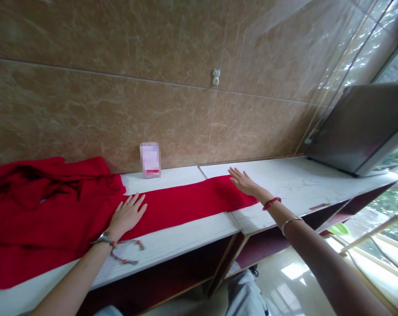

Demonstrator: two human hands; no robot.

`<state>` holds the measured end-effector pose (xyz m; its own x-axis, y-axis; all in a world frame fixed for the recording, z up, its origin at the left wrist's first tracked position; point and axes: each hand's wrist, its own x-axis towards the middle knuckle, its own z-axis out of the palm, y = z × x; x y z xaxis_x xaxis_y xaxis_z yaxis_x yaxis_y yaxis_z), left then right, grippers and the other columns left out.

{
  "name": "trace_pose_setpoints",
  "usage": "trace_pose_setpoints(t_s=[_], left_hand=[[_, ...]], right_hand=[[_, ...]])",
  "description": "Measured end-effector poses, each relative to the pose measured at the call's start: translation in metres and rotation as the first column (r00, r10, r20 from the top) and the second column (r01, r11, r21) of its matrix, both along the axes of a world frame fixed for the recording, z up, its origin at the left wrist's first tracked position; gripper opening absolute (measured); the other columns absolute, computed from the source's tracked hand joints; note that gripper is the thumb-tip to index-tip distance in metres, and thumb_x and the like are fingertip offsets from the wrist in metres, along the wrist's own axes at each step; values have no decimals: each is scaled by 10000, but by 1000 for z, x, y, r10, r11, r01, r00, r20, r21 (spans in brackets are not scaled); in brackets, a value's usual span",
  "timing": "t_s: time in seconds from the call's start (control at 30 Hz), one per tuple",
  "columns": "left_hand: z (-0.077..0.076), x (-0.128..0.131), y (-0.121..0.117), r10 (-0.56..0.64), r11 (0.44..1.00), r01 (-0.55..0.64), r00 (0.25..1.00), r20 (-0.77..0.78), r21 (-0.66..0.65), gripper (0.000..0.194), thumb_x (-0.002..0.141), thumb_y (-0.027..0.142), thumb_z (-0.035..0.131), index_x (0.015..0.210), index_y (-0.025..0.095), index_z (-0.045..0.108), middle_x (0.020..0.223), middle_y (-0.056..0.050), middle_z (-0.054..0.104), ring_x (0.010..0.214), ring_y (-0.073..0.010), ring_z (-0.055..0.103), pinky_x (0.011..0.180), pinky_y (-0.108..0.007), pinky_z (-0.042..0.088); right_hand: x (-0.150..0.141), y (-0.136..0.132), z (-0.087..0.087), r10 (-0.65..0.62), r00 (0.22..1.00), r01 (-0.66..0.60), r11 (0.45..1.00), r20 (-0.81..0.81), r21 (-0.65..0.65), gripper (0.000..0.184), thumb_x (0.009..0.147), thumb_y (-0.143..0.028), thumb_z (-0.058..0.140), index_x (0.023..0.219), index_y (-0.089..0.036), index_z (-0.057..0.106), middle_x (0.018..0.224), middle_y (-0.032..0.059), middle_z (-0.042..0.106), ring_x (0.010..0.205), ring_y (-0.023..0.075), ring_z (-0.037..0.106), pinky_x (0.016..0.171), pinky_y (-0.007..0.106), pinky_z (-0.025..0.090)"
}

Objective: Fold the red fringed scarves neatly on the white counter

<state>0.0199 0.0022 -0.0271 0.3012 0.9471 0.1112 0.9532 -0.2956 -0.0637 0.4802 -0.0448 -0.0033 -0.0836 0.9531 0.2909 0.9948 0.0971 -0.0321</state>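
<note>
Evidently, a long white wood-grained surface (278, 177) bears a soft red cloth (96, 213), bunched at left, its flat strip (186, 204) extending rightward. Left hand (128, 215) rests on the strip's left end, grip spread flat; right hand (245, 182), grip likewise unclenched, is over the right end, contact undeterminable.

Two hands (126, 216) (245, 182), one red garment (179, 204), one packet (150, 161), one cat figure (216, 77), one grey appliance (360, 127), one green object (338, 228), two bracelets (272, 202) on the right arm (311, 248).

Red bracelet (272, 203), silver bangle (289, 221), beaded cord bracelet (112, 243)
</note>
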Motion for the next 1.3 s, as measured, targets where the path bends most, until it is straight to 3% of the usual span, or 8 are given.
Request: trace_pose_setpoints(t_s=[0.17, 0.27, 0.57, 0.67, 0.73, 0.9, 1.17, 1.3], left_hand=[[2, 1, -3, -2, 1000, 2, 1000, 21, 2, 501, 897, 381, 282, 1363, 201, 320, 1430, -46, 272, 1306, -235, 248, 1031, -420, 242], [3, 0, -4, -12, 1000, 12, 999, 37, 7, 496, 900, 378, 278, 1357, 195, 333, 1425, -56, 285, 1305, -238, 252, 1027, -429, 250], [-2, -1, -2, -68, 993, 58, 993, 95, 106, 454, 884, 361, 324, 1290, 188, 433, 1376, -96, 374, 1263, -262, 330, 999, -469, 289], [2, 1, -6, -220, 947, 182, 968, 122, 265, 397, 872, 284, 345, 1206, 153, 516, 1326, -128, 435, 1237, -261, 365, 1005, -466, 291], [7, 6, -12, -405, 875, 345, 906, 122, 340, 372, 873, 263, 349, 1171, 151, 543, 1290, -117, 469, 1209, -236, 398, 1010, -419, 306], [16, 18, -30, -666, 739, 637, 740, 98, 219, 357, 897, 295, 350, 1187, 193, 533, 1270, -58, 490, 1178, -174, 422, 1008, -333, 322], [17, 16, -35, -495, 867, 498, 855, 155, 23, 448, 922, 376, 289, 1342, 228, 342, 1430, -40, 285, 1310, -167, 234, 1056, -350, 209], [15, 16, -34, -472, 871, 482, 875, 110, -98, 453, 926, 426, 271, 1356, 288, 299, 1447, -23, 239, 1328, -169, 185, 1060, -382, 169]], right_hand=[[-85, 1, -6, 316, 948, -315, 948, 40, -31, 525, 926, -408, 198, 1399, -182, 215, 1443, 100, 241, 1328, 225, 147, 1042, 478, 220], [-104, 3, -21, 352, 934, -345, 932, 61, -108, 525, 924, -418, 211, 1389, -177, 242, 1429, 106, 273, 1320, 231, 183, 1032, 491, 235], [-16, 2, -34, 91, 989, -72, 984, 114, -161, 438, 917, -278, 258, 1322, -167, 381, 1396, 125, 336, 1301, 263, 235, 1009, 530, 263], [-24, -4, -21, 84, 994, -83, 996, 72, -24, 447, 914, -298, 276, 1301, -119, 410, 1345, 161, 407, 1279, 260, 294, 1020, 489, 286], [-47, -11, -12, 200, 980, -201, 979, 24, 46, 476, 910, -348, 304, 1317, -116, 388, 1345, 153, 410, 1269, 247, 318, 1020, 448, 317], [-114, -30, 0, 508, 861, -509, 860, -34, -36, 466, 891, -389, 380, 1312, -190, 409, 1327, 84, 452, 1241, 208, 367, 1026, 384, 339], [-164, -8, -12, 513, 854, -521, 848, -88, -100, 530, 906, -431, 320, 1360, -158, 319, 1398, 118, 336, 1300, 238, 249, 1050, 459, 243], [-166, -1, -27, 488, 868, -497, 859, -98, -127, 509, 916, -438, 279, 1353, -182, 336, 1409, 102, 318, 1302, 234, 244, 1043, 475, 230]])
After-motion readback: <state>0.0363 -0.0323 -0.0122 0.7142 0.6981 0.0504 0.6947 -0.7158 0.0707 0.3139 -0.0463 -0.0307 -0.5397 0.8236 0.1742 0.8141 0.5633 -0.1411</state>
